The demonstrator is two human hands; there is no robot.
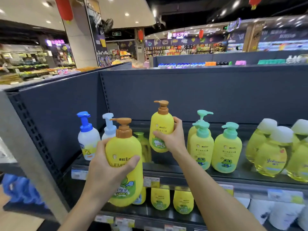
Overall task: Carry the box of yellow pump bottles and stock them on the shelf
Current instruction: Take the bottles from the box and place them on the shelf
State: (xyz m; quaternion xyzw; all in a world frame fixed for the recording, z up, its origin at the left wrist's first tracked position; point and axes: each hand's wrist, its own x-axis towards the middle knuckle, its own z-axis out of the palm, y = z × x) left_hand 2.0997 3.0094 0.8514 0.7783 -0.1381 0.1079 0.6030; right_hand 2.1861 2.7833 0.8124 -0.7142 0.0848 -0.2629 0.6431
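My left hand [106, 167] grips a yellow pump bottle with a brown pump [126, 147], held upright in front of the top shelf's edge [191, 179]. My right hand [173, 137] holds a second yellow brown-pump bottle [160, 125] upright above the shelf's open middle gap. A small yellow-green bottle [145, 147] stands behind, between the two held bottles. The box is not in view.
White bottles with blue pumps [88, 139] stand at the shelf's left end. Yellow bottles with green pumps [226, 152] and clear yellow bottles with white caps [271, 150] fill the right. More yellow bottles [183, 202] sit on the shelf below. A grey upright [30, 157] bounds the left.
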